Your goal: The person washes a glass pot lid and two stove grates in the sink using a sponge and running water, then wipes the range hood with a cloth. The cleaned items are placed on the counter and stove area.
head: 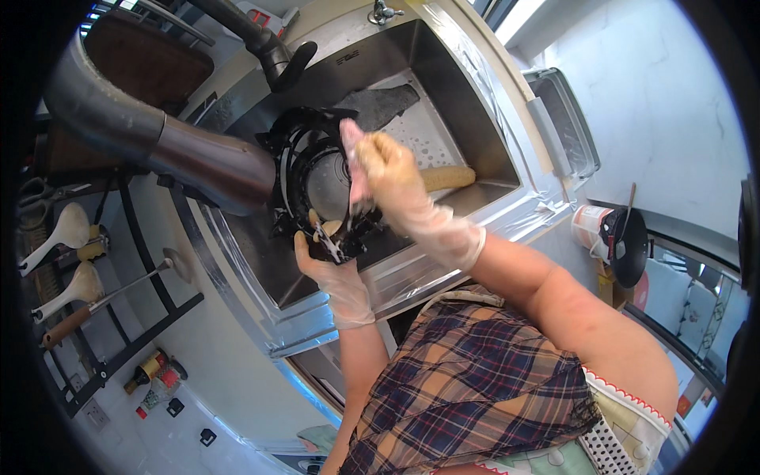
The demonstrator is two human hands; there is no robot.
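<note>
My left hand [337,284], in a clear disposable glove, grips the lower rim of a black ring-shaped pan support [284,178], which looks like part of a gas stove. White suds cling to the rim by its fingers. My right hand [389,169], gloved too and blurred, is closed around a pink cloth [351,154] at the ring's right side. Whether the cloth touches the ring cannot be told. The ring is tilted up inside a stainless steel sink [487,139], and the sink floor shows through its opening.
A dark grey cloth [383,105] lies in the sink behind the ring. A yellowish loofah-like roll [449,177] rests near my right wrist. The thick dark faucet [208,157] reaches over the left side. Utensils, including a white ladle [62,231], hang at far left.
</note>
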